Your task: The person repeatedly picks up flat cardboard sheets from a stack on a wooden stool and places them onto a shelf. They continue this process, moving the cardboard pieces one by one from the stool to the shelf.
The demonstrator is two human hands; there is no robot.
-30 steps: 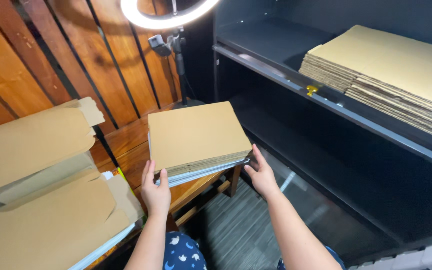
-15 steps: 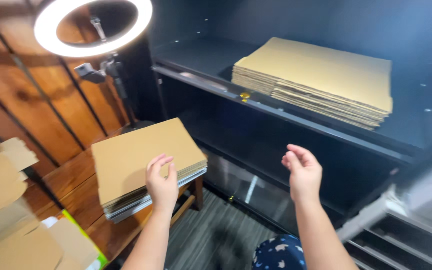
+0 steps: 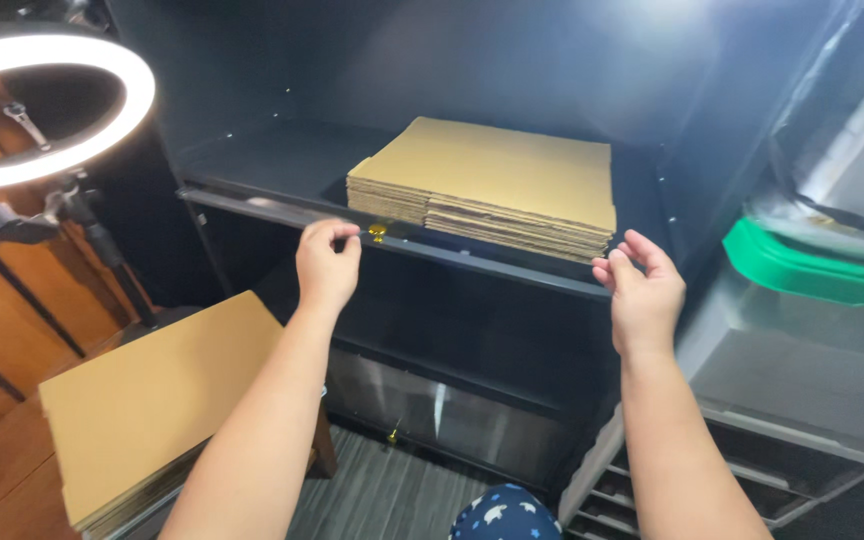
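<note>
A stack of flat brown cardboard sheets (image 3: 492, 182) lies on a dark shelf (image 3: 252, 205) inside a black cabinet. My left hand (image 3: 327, 265) is raised in front of the shelf's front edge, near the stack's left corner, fingers curled and holding nothing. At the stack's right corner, my right hand (image 3: 642, 295) hovers with fingers apart, just short of the cardboard. A second pile of flat cardboard (image 3: 152, 400) rests on a wooden surface at the lower left, below my left arm.
A lit ring light (image 3: 47, 110) on a stand stands at the left. A small gold knob (image 3: 378, 233) sits on the shelf's edge. A green-lidded clear bin (image 3: 812, 265) and grey drawers (image 3: 752, 450) are at the right.
My view swung right and up from the lower-left pile to the shelf. My left hand left that pile, and both hands rose toward the corners of the shelf stack.
</note>
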